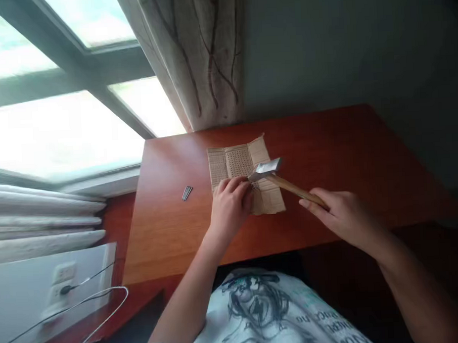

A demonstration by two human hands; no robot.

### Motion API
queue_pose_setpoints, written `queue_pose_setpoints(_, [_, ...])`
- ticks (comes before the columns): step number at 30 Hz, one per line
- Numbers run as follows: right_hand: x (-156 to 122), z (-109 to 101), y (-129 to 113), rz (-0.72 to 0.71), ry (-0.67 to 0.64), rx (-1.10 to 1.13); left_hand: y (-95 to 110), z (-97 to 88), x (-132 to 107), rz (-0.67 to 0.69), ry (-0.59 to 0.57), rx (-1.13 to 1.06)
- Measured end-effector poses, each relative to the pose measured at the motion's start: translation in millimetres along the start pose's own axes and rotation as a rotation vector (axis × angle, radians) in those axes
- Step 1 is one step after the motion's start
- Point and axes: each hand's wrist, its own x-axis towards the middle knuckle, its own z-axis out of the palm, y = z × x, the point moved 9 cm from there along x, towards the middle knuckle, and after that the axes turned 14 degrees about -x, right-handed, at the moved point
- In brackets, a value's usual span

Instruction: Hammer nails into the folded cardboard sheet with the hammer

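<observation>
A flat piece of cardboard (pixel 244 163) with a grid of small dots lies on the reddish wooden table (pixel 327 152). My left hand (pixel 230 204) rests on its near left part, fingers pinched together at a spot under the hammer head; what they pinch is too small to make out. My right hand (pixel 337 212) grips the wooden handle of a hammer (pixel 274 172). Its metal head hovers just above the cardboard, right beside my left fingertips.
A few loose nails (pixel 187 193) lie on the table left of the cardboard. A curtain (pixel 201 51) hangs behind the table, with a window (pixel 59 98) at the left. A wall socket with a cable (pixel 63 287) is at lower left.
</observation>
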Motion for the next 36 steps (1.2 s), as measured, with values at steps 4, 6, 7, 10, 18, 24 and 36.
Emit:
queue_pose_setpoints(4, [1.3,-3.4,-5.8,-0.010,0.011,0.012,-7.2,2.1,-1.6,0.001,0.002,-0.045])
queue_pose_setpoints(6, [1.0,-4.5,-6.8,-0.017,0.021,0.010,-8.8,2.4,-2.2,-0.001,0.002,-0.053])
queue_pose_setpoints(7, [0.7,-4.8,-6.9,-0.020,0.024,0.009,-9.1,2.2,-2.5,-0.002,0.005,-0.056])
queue_pose_setpoints(10, [0.7,-3.6,-7.0,-0.028,0.017,0.014,-9.2,0.8,-2.6,-0.006,0.017,-0.061])
queue_pose_setpoints(18, [2.2,4.0,-8.9,-0.044,-0.032,-0.018,-9.6,1.5,-2.0,-0.007,0.013,-0.058])
queue_pose_setpoints(24, [2.5,4.6,-8.3,-0.040,-0.019,-0.029,-9.7,1.0,-1.9,-0.010,0.014,-0.059])
queue_pose_setpoints(36, [2.0,9.2,-6.9,-0.038,-0.032,-0.076,-11.4,2.3,-1.5,-0.012,0.008,-0.068])
